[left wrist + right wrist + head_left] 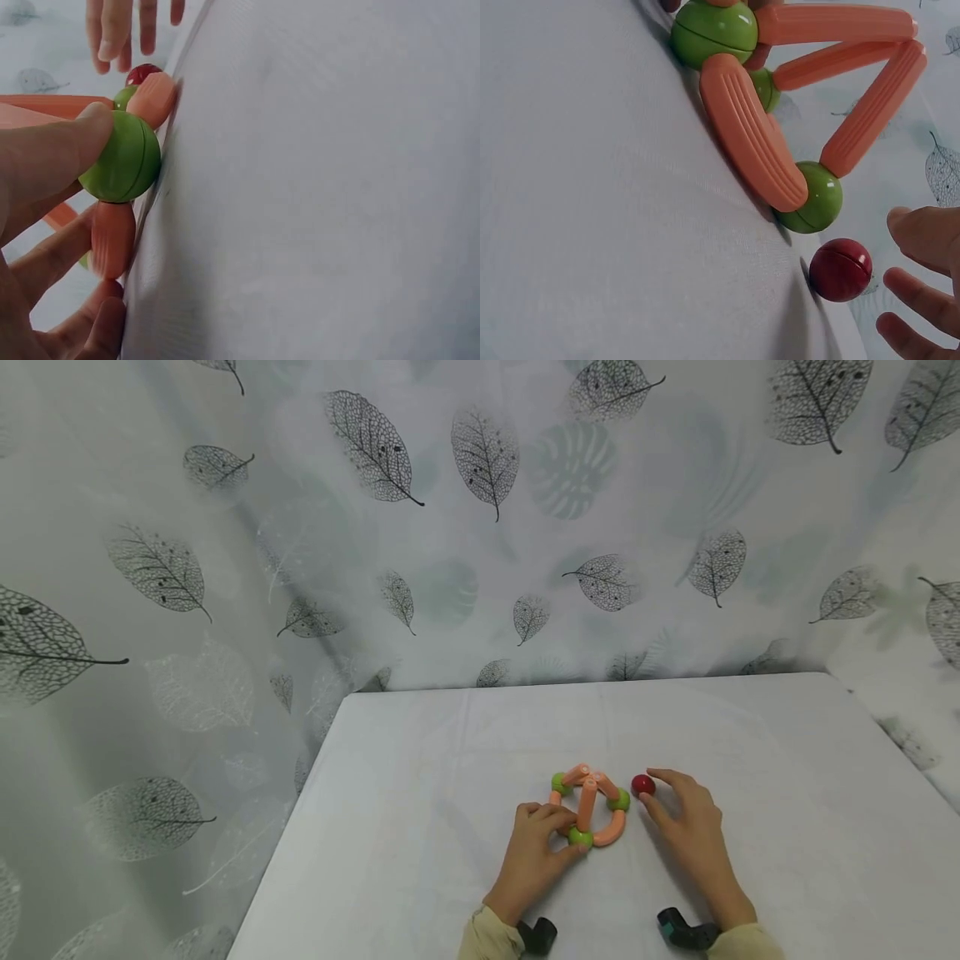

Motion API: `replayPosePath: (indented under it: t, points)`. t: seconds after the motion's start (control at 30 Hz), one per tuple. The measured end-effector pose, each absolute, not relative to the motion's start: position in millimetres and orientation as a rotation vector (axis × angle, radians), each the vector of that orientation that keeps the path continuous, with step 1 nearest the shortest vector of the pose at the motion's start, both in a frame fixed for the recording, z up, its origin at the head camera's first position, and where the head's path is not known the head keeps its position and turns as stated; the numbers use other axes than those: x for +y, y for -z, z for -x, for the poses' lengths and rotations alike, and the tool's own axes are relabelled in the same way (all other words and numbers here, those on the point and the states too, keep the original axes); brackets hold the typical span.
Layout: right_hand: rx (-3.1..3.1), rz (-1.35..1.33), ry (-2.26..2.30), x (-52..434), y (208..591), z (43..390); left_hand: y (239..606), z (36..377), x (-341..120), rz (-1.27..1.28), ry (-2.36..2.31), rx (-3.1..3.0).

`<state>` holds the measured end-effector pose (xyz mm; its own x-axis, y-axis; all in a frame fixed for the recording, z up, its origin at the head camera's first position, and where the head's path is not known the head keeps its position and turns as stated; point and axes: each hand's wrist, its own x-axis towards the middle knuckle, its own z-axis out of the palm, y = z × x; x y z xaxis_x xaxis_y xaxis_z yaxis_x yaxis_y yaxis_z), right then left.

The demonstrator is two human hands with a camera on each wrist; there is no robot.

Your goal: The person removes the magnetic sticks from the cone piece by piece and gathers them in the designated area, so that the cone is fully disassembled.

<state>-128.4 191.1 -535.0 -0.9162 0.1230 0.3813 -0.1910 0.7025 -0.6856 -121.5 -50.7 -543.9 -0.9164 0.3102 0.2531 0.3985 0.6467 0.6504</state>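
A small frame of orange rods (592, 806) joined by green balls (580, 837) stands on the white table (450, 827). My left hand (536, 852) pinches the near green ball (122, 157), thumb and fingers curled round it. A loose red ball (642, 786) lies just right of the frame. My right hand (686, 822) hovers beside the red ball (841, 269) with its fingers (922, 232) spread and relaxed, apart from it. In the right wrist view the orange rods (750, 142) rise into a pyramid shape from the green balls (811, 198).
A leaf-patterned curtain (480, 527) hangs behind and to the sides of the table. The table's left edge (292, 827) runs diagonally. Black wrist mounts (686, 931) sit at both wrists.
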Motion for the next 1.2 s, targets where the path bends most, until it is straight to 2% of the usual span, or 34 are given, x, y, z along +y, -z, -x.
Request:
replayPosePath:
  t: [0.43, 0.93, 1.2]
  points:
    - [-2.357, -0.038, -1.134, 170, 538, 118, 551, 122, -51, 0.603, 1.185, -2.668]
    - [-2.282, -0.472, -1.333, 162, 539, 115, 552, 122, -51, 0.640, 1.125, -2.618]
    - [-2.326, -0.568, -1.461, 161, 542, 113, 551, 122, -51, 0.623, 1.170, -2.658]
